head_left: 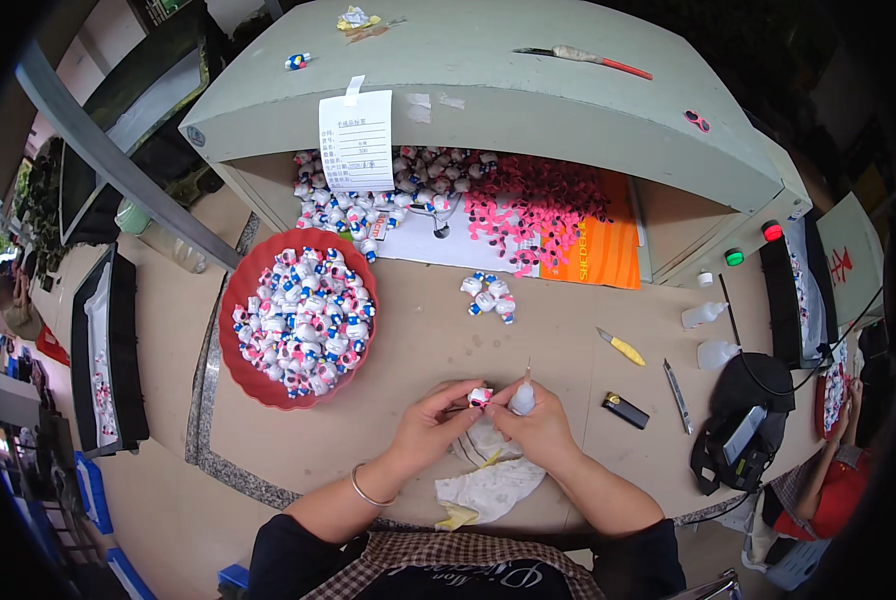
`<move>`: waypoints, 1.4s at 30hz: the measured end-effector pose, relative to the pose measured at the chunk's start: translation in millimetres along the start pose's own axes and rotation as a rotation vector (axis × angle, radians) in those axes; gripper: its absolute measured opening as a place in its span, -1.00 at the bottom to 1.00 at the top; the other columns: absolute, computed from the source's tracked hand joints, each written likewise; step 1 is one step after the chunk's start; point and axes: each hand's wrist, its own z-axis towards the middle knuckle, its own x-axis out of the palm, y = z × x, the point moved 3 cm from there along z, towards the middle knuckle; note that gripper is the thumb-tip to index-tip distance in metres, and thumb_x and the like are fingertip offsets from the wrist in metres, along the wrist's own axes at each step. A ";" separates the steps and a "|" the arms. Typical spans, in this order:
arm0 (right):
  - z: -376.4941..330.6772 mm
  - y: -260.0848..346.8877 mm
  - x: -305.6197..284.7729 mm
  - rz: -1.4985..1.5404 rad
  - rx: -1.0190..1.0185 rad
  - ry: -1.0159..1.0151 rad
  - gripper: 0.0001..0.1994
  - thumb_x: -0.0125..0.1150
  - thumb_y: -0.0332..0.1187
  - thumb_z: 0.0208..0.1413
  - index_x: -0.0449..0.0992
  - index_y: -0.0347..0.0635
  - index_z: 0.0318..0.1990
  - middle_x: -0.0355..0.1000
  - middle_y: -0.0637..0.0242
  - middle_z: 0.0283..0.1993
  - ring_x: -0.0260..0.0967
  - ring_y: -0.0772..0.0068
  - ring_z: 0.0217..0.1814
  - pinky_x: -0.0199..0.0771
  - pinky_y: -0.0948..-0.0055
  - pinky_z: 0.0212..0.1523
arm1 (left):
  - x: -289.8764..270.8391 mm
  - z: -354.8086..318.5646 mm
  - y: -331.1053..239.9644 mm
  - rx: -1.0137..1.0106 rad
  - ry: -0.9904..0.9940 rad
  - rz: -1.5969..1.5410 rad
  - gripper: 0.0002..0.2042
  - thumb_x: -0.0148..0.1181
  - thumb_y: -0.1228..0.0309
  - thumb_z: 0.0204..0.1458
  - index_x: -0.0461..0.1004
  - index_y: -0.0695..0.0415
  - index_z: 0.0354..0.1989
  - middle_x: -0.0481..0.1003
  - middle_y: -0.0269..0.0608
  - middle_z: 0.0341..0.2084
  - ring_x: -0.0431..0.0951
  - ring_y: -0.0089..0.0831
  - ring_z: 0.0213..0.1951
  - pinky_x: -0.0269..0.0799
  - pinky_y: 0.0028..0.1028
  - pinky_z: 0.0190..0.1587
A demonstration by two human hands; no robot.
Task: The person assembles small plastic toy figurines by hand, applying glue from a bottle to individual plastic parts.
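Small white figurine (479,397), one, held over the near part of the counter (418,345).
Nearest, a crumpled cloth (488,490); beyond, left grip (430,420) pinching the figurine at the fingertips, right grip (540,428) closed around a needle-tipped bottle (522,398); likely hazard, a smear or dropped figurine, from over-squeezing or a slipping pinch; figurine's pink-and-dark part seemingly toward the wearer, long axis too small to tell; bottle's axis near upright in view, needle pointing away; farther, loose figurines (488,298), red bowl (252,380) of similar pieces.

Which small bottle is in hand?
The needle-tipped bottle, held in the right hand; the other small bottles rest on the table at right.
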 end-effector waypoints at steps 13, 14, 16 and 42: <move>3.6 -10.2 0.9 -0.125 -0.236 0.020 -0.79 0.19 -0.46 -0.12 0.41 -0.24 -0.26 0.36 0.35 -0.42 0.32 0.58 -0.40 0.34 0.58 -0.36 | -10.2 0.6 5.2 -0.151 0.051 -0.250 -0.73 -0.03 0.60 0.00 0.33 0.29 -0.08 0.39 -0.10 -0.16 0.39 -0.37 -0.10 0.32 -0.37 0.00; 3.2 -9.5 0.3 -0.124 -0.233 0.018 -0.79 0.19 -0.46 -0.12 0.41 -0.24 -0.26 0.36 0.35 -0.42 0.32 0.58 -0.40 0.34 0.58 -0.36 | -9.9 0.7 6.2 -0.139 0.048 -0.237 -0.73 -0.03 0.60 0.00 0.33 0.29 -0.08 0.39 -0.09 -0.16 0.39 -0.37 -0.10 0.33 -0.37 -0.01; 2.3 -3.6 0.8 -0.209 -0.322 0.012 -0.80 0.20 -0.46 -0.14 0.39 -0.26 -0.31 0.37 0.29 -0.40 0.36 0.47 -0.34 0.33 0.53 -0.28 | -9.7 0.0 6.7 -0.129 0.038 -0.223 -0.73 -0.02 0.60 0.01 0.33 0.29 -0.08 0.39 -0.08 -0.16 0.39 -0.36 -0.10 0.34 -0.37 -0.02; 0.1 9.0 -20.8 -0.229 -0.403 -0.146 -0.69 -0.07 -0.48 0.07 0.12 -0.26 -0.01 0.26 0.26 -0.14 0.29 0.54 -0.23 0.34 0.57 -0.21 | -13.6 48.5 -61.3 0.369 -0.173 0.608 -0.72 0.06 0.49 -0.06 0.33 0.15 -0.12 0.34 -0.16 -0.22 0.42 -0.39 -0.26 0.39 -0.46 -0.27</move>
